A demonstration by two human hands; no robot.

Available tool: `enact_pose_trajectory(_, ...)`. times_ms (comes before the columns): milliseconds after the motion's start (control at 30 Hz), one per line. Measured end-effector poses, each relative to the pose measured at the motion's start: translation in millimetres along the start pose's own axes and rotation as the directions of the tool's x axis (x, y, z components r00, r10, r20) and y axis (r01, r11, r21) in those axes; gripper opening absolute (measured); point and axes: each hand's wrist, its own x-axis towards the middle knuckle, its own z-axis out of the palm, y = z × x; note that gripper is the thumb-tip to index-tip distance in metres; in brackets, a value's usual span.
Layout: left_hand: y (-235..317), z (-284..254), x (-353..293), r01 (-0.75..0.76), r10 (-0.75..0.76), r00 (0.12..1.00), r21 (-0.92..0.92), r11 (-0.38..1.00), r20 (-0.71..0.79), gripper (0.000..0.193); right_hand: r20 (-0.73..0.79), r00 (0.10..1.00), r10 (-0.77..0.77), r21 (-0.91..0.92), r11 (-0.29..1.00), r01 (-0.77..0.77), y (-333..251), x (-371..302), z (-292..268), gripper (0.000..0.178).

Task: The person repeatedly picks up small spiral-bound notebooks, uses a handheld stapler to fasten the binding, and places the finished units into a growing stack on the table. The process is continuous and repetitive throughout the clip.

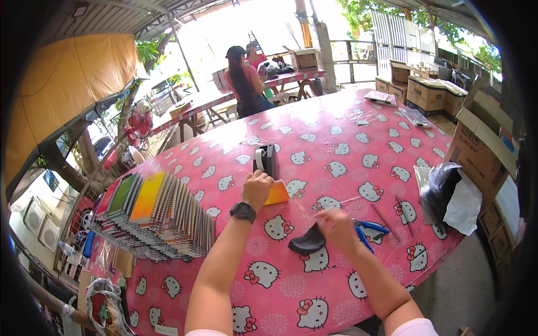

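My left hand [258, 189], with a black watch on its wrist, is out ahead of me with its fingers curled at a small orange notebook [278, 193]. Just beyond it stands a black device with a pale handle [267, 161]. Bent over the table, my right hand [334, 224] has its fingertips drawn together; whatever they may hold is too small to make out. A black, ribbed, curved object [307, 240] lies left of that hand. On its other side rest blue-handled pliers [367, 232], partly covered by my hand.
Stacks of spiral notebooks [162, 218] fill the table's left side. Loose spiral coils [385, 222] lie at right, near black mesh and white wrapping [448, 196]. An open cardboard box [482, 148] stands past the right edge. Another person [245, 84] is by a far table.
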Motion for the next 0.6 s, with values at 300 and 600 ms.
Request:
enact_pose_trajectory(300,25,-98,-39,0.262,-0.37,0.929,-0.676,0.689,-0.017,0.014,-0.474,0.749,0.463,-0.677,0.352,-0.647,112,0,-105,0.029)
enact_pose_trajectory(600,61,-135,-125,0.433,-0.541,0.84,-0.644,0.63,0.035,0.013,-0.022,0.873,0.487,-0.529,0.735,-0.423,84,-4,-115,0.029)
